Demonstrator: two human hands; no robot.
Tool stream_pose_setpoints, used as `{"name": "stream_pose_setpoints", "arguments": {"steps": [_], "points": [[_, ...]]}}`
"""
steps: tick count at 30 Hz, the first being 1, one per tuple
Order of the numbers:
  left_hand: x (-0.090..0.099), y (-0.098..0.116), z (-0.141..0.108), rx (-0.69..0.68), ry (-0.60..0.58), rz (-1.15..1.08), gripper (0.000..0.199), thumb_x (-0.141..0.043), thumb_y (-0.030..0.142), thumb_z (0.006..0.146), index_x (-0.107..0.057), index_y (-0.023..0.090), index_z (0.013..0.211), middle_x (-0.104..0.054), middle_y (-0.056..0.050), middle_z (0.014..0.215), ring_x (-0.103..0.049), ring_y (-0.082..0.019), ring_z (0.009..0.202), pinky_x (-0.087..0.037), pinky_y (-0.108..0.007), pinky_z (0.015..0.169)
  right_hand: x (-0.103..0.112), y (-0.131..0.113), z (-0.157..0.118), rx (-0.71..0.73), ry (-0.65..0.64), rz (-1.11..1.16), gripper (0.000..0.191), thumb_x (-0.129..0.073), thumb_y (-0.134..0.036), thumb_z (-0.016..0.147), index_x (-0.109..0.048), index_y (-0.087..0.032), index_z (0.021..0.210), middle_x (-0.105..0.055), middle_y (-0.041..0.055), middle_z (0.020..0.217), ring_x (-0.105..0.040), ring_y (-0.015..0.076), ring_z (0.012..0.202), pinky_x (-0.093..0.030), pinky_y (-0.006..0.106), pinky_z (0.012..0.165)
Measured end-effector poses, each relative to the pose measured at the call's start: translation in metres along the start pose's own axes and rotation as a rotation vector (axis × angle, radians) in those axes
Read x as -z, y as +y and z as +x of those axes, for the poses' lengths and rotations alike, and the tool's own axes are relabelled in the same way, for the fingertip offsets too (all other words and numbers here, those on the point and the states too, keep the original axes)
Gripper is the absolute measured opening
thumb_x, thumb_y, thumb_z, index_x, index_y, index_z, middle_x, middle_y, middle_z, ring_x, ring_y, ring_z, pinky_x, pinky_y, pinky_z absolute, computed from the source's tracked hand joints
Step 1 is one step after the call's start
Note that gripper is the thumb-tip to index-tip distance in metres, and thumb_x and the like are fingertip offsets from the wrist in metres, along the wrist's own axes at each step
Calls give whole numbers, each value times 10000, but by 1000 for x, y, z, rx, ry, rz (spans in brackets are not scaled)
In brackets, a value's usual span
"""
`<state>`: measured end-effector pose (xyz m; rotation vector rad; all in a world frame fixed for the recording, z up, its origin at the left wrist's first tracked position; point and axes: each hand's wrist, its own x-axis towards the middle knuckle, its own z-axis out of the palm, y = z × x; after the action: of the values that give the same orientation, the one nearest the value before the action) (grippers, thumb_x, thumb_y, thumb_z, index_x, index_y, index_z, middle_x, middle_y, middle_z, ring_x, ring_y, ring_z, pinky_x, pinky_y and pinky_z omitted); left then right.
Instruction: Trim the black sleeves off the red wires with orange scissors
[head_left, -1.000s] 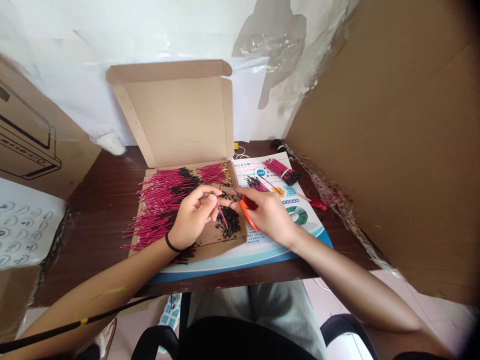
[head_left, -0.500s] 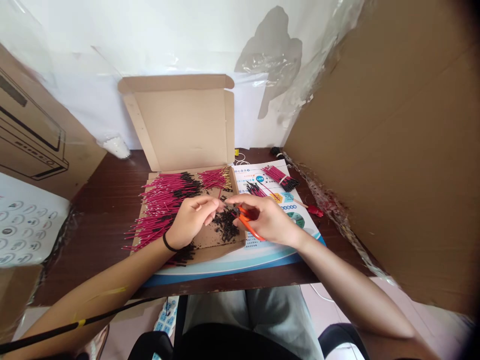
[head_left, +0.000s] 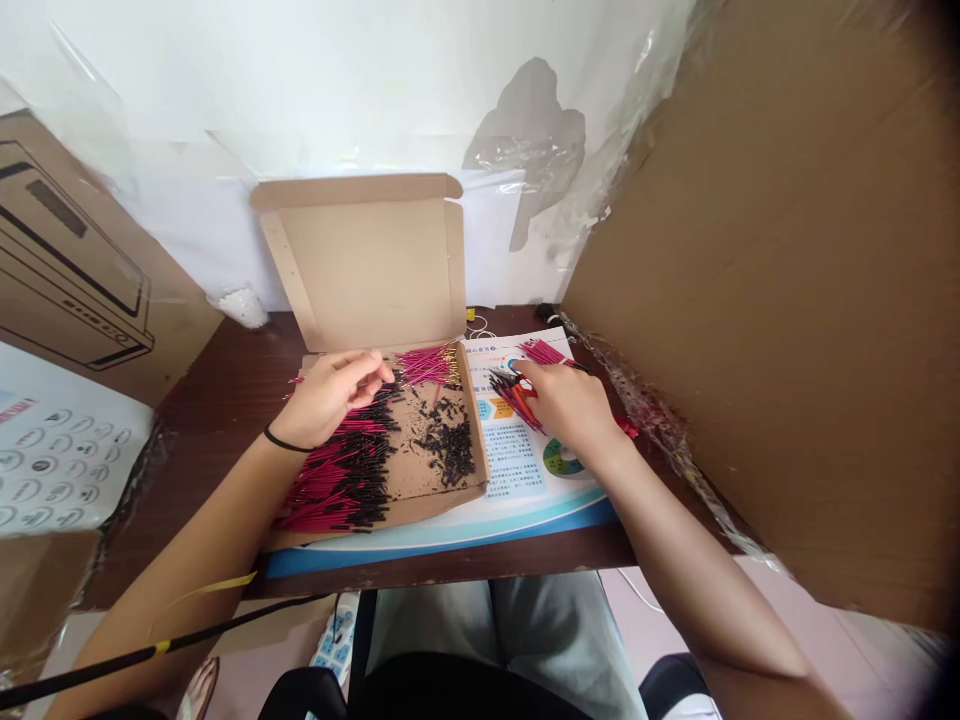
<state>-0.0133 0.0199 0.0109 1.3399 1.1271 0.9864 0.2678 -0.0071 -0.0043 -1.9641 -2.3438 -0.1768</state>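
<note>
My left hand [head_left: 337, 393], with a black band at the wrist, hovers over the left part of an open cardboard box [head_left: 420, 487]. Its fingers are pressed together; whatever they hold is too small to name. Under it lie many red wires with black ends [head_left: 345, 480]. My right hand [head_left: 562, 400] has its fingers wrapped round orange-handled scissors [head_left: 523, 396], beside a small bunch of red and black wires [head_left: 514, 405] on the printed sheet. A shorter red bundle with golden tips [head_left: 427, 366] sits in the box, above a heap of black scraps [head_left: 454, 450].
The box lid [head_left: 375, 265] stands upright at the back. A tied red wire bundle [head_left: 541, 351] is on the printed sheet [head_left: 517, 470]. Large cardboard [head_left: 787, 300] walls the right side, and a white roll [head_left: 244, 306] stands back left.
My hands have parted: the left moved left over the wires, the right moved right with the scissors to the small bunch on the sheet. The view has shifted slightly.
</note>
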Motion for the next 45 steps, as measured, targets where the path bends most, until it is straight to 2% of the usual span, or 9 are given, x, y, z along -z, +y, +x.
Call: {"name": "stream_pose_setpoints", "arguments": {"steps": [4, 7, 16, 25, 28, 30, 33, 38, 45], "points": [[8, 3, -1, -144, -177, 654, 177, -597, 334, 789, -679, 182, 752, -634, -17, 687, -516, -119, 587, -373, -237, 561, 2, -5, -3, 17, 65, 32, 359, -450, -272, 884, -563, -224, 1222, -699, 94, 923, -630, 231, 793, -305, 278, 517], [11, 0, -3, -210, -337, 964, 149, -579, 307, 788, -684, 207, 753, -652, -14, 785, -566, -144, 676, -408, -252, 656, 3, -10, -4, 27, 95, 62, 354, -461, -268, 877, -562, -229, 1215, -701, 83, 924, -627, 215, 792, -266, 274, 503], [10, -14, -2, -224, -420, 1151, 132, -553, 235, 757, -684, 215, 751, -615, -38, 843, -562, -156, 687, -415, -268, 670, 6, -16, -8, 69, 35, 95, 335, -428, -251, 880, -592, -242, 1172, -705, 70, 959, -630, 205, 791, -213, 278, 485], [11, 0, -3, -225, -339, 879, 81, -599, 261, 763, -629, 194, 730, -576, 16, 639, -489, -109, 551, -379, -228, 552, 2, -19, -8, 94, 35, 127, 344, -432, -260, 873, -605, -243, 1170, -714, 71, 973, -648, 213, 783, -238, 282, 496], [6, 6, -8, -305, -226, 499, 124, -631, 305, 783, -594, 187, 784, -622, -30, 818, -553, -134, 707, -447, -255, 668, 1, -19, -8, 95, 52, 152, 345, -441, -253, 866, -613, -235, 1164, -717, 75, 960, -648, 212, 774, -274, 283, 504], [-5, 3, -13, -344, -191, 81, 166, -626, 337, 810, -537, 197, 823, -617, -47, 856, -582, -157, 780, -476, -296, 720, 0, -20, -9, 92, 83, 189, 350, -454, -239, 854, -615, -229, 1165, -719, 74, 957, -648, 209, 779, -312, 285, 522], [-30, -12, -21, -219, -217, -285, 182, -622, 338, 828, -493, 217, 873, -585, 2, 722, -564, -135, 666, -472, -298, 653, -2, -24, -12, 98, 149, 289, 357, -475, -218, 843, -618, -240, 1170, -723, 51, 961, -647, 190, 778, -362, 281, 564], [-63, -38, -29, -59, -183, -336, 191, -623, 334, 833, -488, 202, 860, -569, 8, 698, -479, -98, 612, -393, -247, 605, -3, -35, -18, 172, 197, 370, 335, -519, -247, 855, -621, -253, 1175, -714, 26, 897, -629, 157, 737, -363, 255, 565], [-63, -46, -30, -33, -136, -281, 167, -614, 348, 833, -572, 190, 864, -589, -15, 690, -474, -110, 618, -369, -253, 580, -5, -43, -23, 243, 200, 446, 343, -519, -314, 885, -608, -243, 1208, -704, 31, 890, -629, 153, 742, -399, 253, 602]]}}
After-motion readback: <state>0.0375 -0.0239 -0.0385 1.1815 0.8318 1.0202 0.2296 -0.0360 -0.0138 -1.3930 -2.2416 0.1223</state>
